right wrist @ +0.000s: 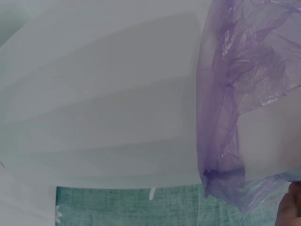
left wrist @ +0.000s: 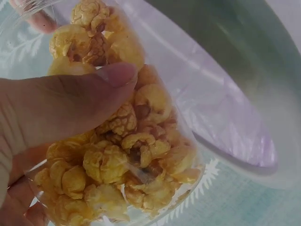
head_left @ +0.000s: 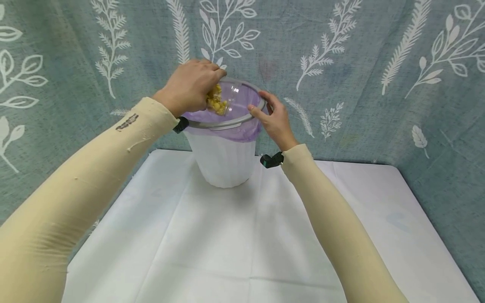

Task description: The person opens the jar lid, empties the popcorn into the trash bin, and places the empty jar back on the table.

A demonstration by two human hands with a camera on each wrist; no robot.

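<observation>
A white trash can (head_left: 223, 162) with a grey rim (head_left: 227, 124) stands at the far side of the table, lined with a purple trash bag (head_left: 242, 134) folded over its edge. Over its mouth, my left hand (head_left: 193, 86) holds a clear jar tipped sideways. Inside the jar lies yellow caramel popcorn (left wrist: 106, 162), and the thumb (left wrist: 94, 96) presses across the jar's side. My right hand (head_left: 275, 120) grips the can's rim at its right side. In the right wrist view, only a bit of that hand (right wrist: 290, 207) shows, beside the bag's folded edge.
A white cloth (head_left: 212, 244) covers the table beneath the can. Just behind hangs a grey-green curtain (head_left: 280, 54) with white leaf patterns, which also runs along both sides. Dark camera mounts (head_left: 271, 160) sit at both wrists, below long cream sleeves (head_left: 326, 210).
</observation>
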